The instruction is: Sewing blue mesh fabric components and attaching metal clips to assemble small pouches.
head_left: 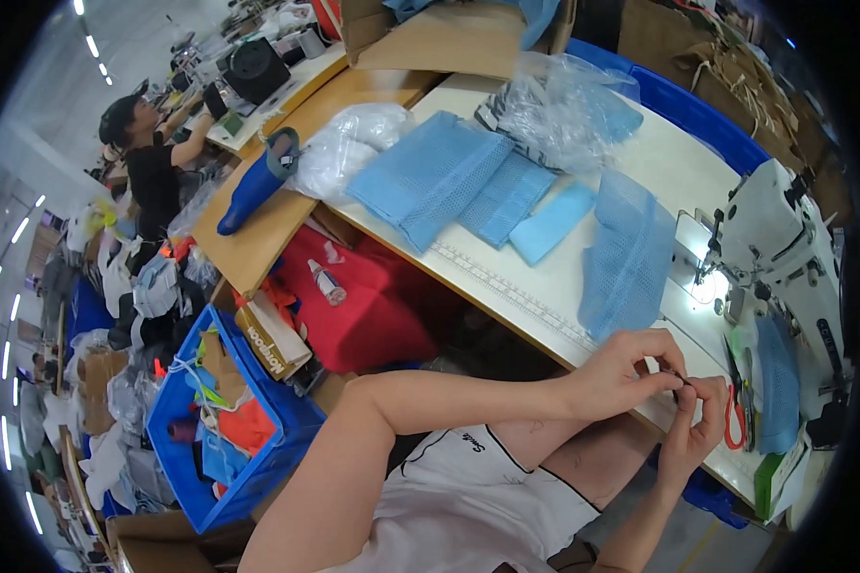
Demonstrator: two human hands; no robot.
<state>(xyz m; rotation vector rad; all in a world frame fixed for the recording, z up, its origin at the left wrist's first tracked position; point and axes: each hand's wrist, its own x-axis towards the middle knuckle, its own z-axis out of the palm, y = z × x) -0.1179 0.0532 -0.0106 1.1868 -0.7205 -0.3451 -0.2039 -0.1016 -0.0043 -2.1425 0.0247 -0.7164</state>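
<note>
My left hand [617,374] and my right hand [695,428] meet at the front edge of the table. Their fingertips pinch a small dark piece [680,380] between them; it is too small to name. Just beyond my left hand lies a light blue mesh fabric piece [629,256]. The white sewing machine [784,224] stands to the right with its lamp lit. Scissors with orange handles [734,418] lie close to my right hand, beside another blue mesh piece [777,382].
Folded blue mesh pieces [435,177] and clear plastic bags [569,105] cover the far table. A measuring strip [506,289] runs along its front. A blue bin [167,392] with scraps stands on the left. A person [151,172] works at another table.
</note>
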